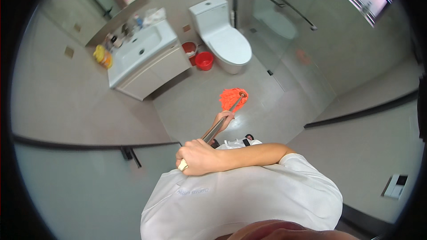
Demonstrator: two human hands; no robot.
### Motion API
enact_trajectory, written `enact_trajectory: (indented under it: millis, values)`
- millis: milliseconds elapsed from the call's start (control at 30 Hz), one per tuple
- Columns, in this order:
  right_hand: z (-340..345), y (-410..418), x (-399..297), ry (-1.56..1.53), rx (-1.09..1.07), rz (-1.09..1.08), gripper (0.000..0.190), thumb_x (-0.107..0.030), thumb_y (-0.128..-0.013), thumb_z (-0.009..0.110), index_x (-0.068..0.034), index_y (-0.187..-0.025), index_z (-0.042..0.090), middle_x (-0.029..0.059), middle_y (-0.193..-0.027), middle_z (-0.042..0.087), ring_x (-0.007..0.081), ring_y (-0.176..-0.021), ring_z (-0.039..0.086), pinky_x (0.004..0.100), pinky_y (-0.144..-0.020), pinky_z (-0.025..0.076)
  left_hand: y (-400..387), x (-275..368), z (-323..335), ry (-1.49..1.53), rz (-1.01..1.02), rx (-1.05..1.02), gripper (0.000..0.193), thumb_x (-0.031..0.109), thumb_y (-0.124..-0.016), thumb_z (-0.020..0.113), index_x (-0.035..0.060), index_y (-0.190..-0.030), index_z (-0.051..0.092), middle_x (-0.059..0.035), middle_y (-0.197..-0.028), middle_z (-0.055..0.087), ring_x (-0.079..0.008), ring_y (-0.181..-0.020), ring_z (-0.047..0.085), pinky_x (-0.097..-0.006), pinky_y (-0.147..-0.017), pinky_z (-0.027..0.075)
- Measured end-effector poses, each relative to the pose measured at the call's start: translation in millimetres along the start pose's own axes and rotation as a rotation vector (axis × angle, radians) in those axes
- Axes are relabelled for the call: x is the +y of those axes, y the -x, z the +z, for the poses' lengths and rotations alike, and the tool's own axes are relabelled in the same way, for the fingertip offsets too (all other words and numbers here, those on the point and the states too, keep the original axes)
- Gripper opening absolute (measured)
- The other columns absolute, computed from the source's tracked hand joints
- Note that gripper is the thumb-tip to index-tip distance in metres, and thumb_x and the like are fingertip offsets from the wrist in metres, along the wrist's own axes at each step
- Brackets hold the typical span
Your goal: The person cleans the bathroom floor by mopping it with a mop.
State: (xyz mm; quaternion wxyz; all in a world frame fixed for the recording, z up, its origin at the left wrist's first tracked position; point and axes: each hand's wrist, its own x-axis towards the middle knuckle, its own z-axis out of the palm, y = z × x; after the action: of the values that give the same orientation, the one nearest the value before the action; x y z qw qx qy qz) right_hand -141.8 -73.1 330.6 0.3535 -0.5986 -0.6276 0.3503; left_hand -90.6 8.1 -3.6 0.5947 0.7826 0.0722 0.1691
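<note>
A string mop with an orange head rests on the grey tiled floor in front of me. Its metal handle slants up towards my chest. My right hand is wrapped around the top end, where a pale tip pokes out of the fist. Further down the shaft, my left hand grips it not far above the mop head; my right hand and arm hide part of the left forearm.
Ahead stands a white toilet beside a red bucket and a waste bin. On the left is a washbasin cabinet holding bottles. A glass shower panel rises at the right. A door handle juts out at lower left.
</note>
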Motion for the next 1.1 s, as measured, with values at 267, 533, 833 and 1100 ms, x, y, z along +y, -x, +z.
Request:
enact_trajectory:
  millis: [267, 533, 833, 1100]
  values:
    - [-44, 44, 53, -0.024, 0.552, -0.062, 0.012, -0.010, -0.073, 0.067, -0.008, -0.062, 0.062, 0.0106, -0.059, 0.063, 0.0314, -0.054, 0.061, 0.0415, -0.052, 0.046, -69, 6, 60, -0.080, 0.038, -0.426, 0.030, 0.018, -0.093, 0.062, -0.0011, -0.071, 0.064, -0.0136, -0.076, 0.067, -0.0220, -0.070, 0.063, -0.0361, -0.065, 0.048]
    - [-110, 151, 102, -0.036, 1.294, -0.225, 0.031, 0.003, -0.077, 0.061, -0.004, -0.054, 0.042, 0.0019, -0.049, 0.043, 0.0112, -0.040, 0.037, 0.0300, -0.041, 0.028, -108, -23, 123, 0.238, 0.338, -0.627, 0.029, 0.020, -0.081, 0.070, -0.0005, -0.064, 0.057, -0.0182, -0.059, 0.053, -0.0215, -0.055, 0.048, -0.0386, -0.053, 0.039]
    - [-195, 156, 142, -0.630, 1.381, -0.366, 0.038, 0.000, -0.083, 0.053, -0.011, -0.051, 0.035, -0.0006, -0.044, 0.039, 0.0089, -0.034, 0.032, 0.0275, -0.037, 0.031, -119, 50, 95, -0.268, -0.274, -0.413, 0.029, 0.030, -0.084, 0.064, 0.0022, -0.082, 0.067, -0.0214, -0.079, 0.066, -0.0395, -0.074, 0.063, -0.0426, -0.069, 0.049]
    - [-116, 49, 192, -0.665, 1.005, -0.028, 0.041, -0.004, -0.083, 0.057, -0.010, -0.050, 0.034, 0.0023, -0.044, 0.041, 0.0088, -0.036, 0.036, 0.0274, -0.037, 0.028, -16, -76, -7, -0.309, -0.393, -0.039, 0.033, 0.030, -0.081, 0.073, -0.0012, -0.080, 0.062, -0.0242, -0.076, 0.062, -0.0431, -0.072, 0.060, -0.0459, -0.064, 0.047]
